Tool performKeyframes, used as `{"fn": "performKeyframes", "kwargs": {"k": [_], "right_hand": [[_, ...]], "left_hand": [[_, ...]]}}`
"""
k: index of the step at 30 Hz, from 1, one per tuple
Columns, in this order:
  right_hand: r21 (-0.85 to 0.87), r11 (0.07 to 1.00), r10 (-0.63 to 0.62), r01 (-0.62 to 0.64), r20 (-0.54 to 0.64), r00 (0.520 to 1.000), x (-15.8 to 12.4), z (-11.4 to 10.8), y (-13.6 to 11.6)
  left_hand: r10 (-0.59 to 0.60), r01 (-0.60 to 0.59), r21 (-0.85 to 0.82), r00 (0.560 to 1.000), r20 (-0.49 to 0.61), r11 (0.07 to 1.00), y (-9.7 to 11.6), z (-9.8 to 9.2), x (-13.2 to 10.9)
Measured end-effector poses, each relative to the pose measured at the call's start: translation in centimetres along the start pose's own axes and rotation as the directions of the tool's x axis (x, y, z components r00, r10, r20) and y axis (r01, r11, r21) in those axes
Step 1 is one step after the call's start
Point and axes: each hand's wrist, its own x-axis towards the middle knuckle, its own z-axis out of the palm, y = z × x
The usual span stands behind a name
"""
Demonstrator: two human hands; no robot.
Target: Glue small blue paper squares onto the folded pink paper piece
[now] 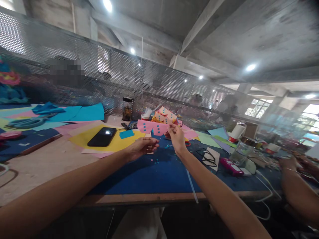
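My right hand [177, 135] pinches the right end of a pink paper cutout [152, 127], holding it up above the blue mat. The cutout has a notched lower edge and rows of small blue squares. Just below and left of it is my left hand [142, 147], its fingers curled together; whatever lies between the fingertips is too small to make out. Behind the cutout stands a heap of similar cutouts [164, 114] in pale pink with blue squares. Tiny blue and pink scraps [156, 162] lie on the blue mat [149, 181] beneath my hands.
Left of my hands, a black phone [102, 136] lies on yellow paper [81, 141], near a small blue paper piece [126, 134]. Scissors [31, 122] are farther left. On the right are a magenta device [231, 166], a clear jar [243, 151], and another person's arm [297, 189].
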Motion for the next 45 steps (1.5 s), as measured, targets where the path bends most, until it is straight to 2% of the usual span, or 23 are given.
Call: {"fn": "performKeyframes", "kwargs": {"k": [13, 24, 32, 45], "right_hand": [[0.008, 1.000, -0.023, 0.023, -0.024, 0.999, 0.2, -0.5, 0.1], [0.010, 0.999, -0.038, 0.038, -0.047, 0.998, 0.4, -0.8, 0.2], [0.034, 0.999, -0.029, 0.031, -0.072, 0.997, 0.5, -0.9, -0.5], [0.079, 0.997, -0.010, 0.022, -0.159, 0.987, 1.4, -3.0, -1.0]], "left_hand": [[-0.006, 0.005, 0.163, 1.000, 0.004, 0.987, 0.1, 0.3, -0.2], [0.026, -0.028, 0.176, 1.000, 0.010, 0.984, -0.1, 0.0, 0.1], [-0.011, 0.010, 0.194, 1.000, 0.005, 0.981, 0.1, 0.4, -0.3], [0.003, -0.004, 0.213, 1.000, 0.003, 0.977, -0.1, 0.1, -0.1]]}}
